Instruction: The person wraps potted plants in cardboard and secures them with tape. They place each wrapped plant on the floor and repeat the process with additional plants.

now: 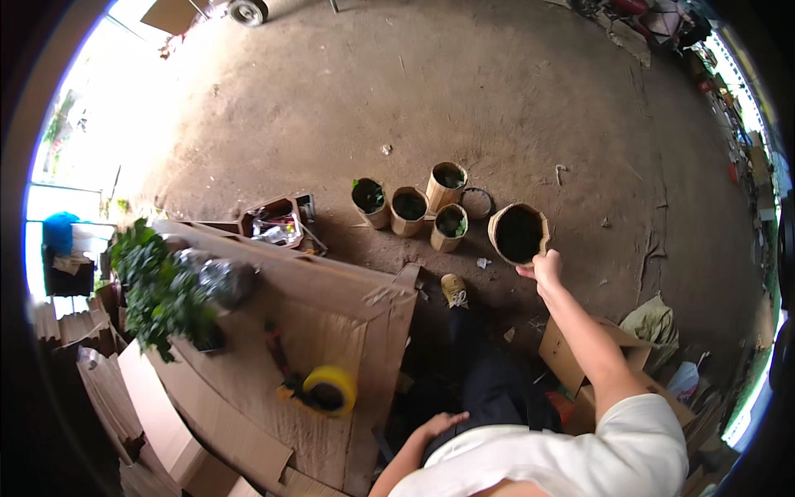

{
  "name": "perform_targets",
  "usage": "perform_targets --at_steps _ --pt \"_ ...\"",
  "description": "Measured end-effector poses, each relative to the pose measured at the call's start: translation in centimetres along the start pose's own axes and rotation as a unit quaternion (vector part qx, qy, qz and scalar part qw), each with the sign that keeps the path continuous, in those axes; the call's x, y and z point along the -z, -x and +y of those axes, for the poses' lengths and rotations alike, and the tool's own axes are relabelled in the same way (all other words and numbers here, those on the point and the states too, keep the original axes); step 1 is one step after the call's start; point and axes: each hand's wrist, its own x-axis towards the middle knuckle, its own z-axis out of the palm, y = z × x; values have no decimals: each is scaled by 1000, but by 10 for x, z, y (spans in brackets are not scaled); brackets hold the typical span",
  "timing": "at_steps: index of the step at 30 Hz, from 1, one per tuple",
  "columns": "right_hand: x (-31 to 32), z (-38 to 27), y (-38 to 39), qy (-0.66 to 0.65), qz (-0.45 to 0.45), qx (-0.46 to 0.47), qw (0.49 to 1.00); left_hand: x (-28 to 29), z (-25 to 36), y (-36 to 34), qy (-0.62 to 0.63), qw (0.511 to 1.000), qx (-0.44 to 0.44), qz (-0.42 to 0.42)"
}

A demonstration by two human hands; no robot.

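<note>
My right hand (543, 269) grips the near rim of a cardboard-wrapped plant pot (496, 236), its arm stretched forward. The inside of this pot is dark; I cannot tell whether it holds soil. Lying against my dark trousers at the hip, my left hand (439, 426) has its fingers stretched out and holds nothing. To the left of the held pot, several smaller pots wrapped in cardboard (444, 197) stand on the ground, some with green leaves showing inside. Among them lies a round dark disc-like thing (476, 202).
A wooden table (331, 286) on my left carries a leafy plant (161, 286), a yellow tape roll (340, 383) and a tool with a dark handle (277, 346). Beyond it sits a crate of odds and ends (297, 217). Cardboard boxes (567, 358) lie at my right.
</note>
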Motion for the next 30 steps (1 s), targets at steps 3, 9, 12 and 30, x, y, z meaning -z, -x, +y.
perform_targets --at_steps 3,9,12,30 --pt "-45 16 -115 -60 8 -45 997 -21 0 -21 138 987 9 -83" --pt "-123 66 -294 -139 -7 -125 982 -37 32 -35 314 936 81 -135" --pt "-148 93 -347 -135 24 -167 977 -42 18 -80 381 917 54 -101" --pt "-138 97 -270 126 -119 -39 984 -22 38 -25 120 984 -117 65"
